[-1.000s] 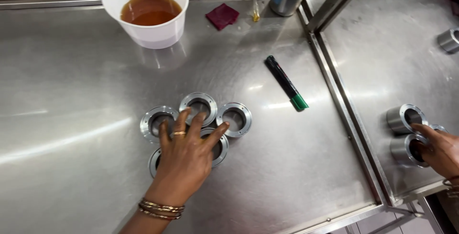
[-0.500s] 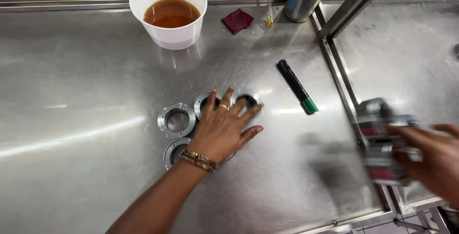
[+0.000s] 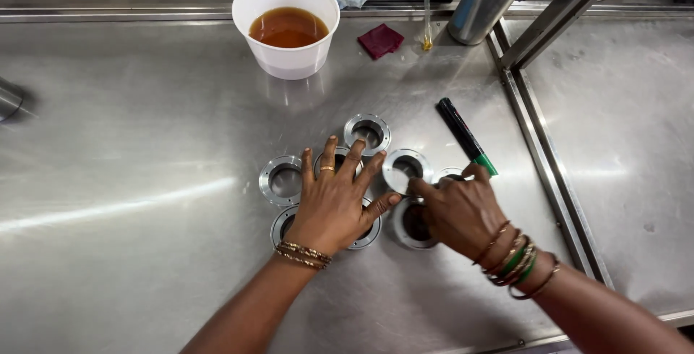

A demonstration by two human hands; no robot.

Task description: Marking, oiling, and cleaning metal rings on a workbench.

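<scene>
Several flanged metal rings lie clustered on the steel table (image 3: pixel 130 253). Among them are one ring at the back (image 3: pixel 367 131), one at the left (image 3: pixel 283 179) and one in the middle (image 3: pixel 405 168). My left hand (image 3: pixel 332 206) lies flat on the cluster with its fingers spread, covering part of two or three rings. My right hand (image 3: pixel 459 209) is down on the right side of the cluster. Its fingers curl over a ring (image 3: pixel 448 175), and another ring (image 3: pixel 413 225) sits under the palm.
A white bowl of brown liquid (image 3: pixel 285 28) stands at the back. A black marker with a green cap (image 3: pixel 465 135) lies just right of the rings. A maroon square (image 3: pixel 381 40), a metal cylinder (image 3: pixel 484 0) and a raised steel rail (image 3: pixel 538 159) are nearby.
My right hand came in from the right table carrying metal rings and has brought them down beside the cluster. My left hand stayed on the rings, shifting slightly.
</scene>
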